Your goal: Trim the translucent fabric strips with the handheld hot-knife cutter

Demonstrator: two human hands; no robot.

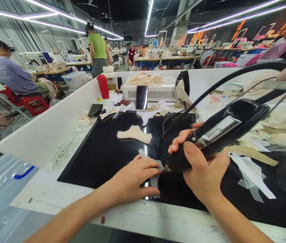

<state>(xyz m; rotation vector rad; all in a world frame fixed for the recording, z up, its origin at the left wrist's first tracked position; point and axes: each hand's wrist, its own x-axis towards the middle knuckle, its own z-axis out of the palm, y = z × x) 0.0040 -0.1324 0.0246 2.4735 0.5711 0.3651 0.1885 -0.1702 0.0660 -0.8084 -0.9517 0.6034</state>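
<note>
My right hand [203, 168] is wrapped round a black corded hand tool [218, 131] with a silver lever along its side. The tool slants down to the left, and its thin metal tip meets the edge of a greyish translucent piece [155, 184]. On that piece lies my left hand [137, 175], palm down with fingers stretched out and pressing it to the black mat [99, 152]. Part of the piece is hidden under the fingers. Farther back on the mat rests a cream fabric piece [134, 134] with a raised middle.
White and tan scraps [254, 172] lie to the right. Pale cord [68, 148] is heaped beside the left white wall [44, 131]. Behind the mat stand a phone [141, 98], a vented white box [153, 88] and a red cup [103, 86]. The tool's black cable [224, 72] arches overhead right.
</note>
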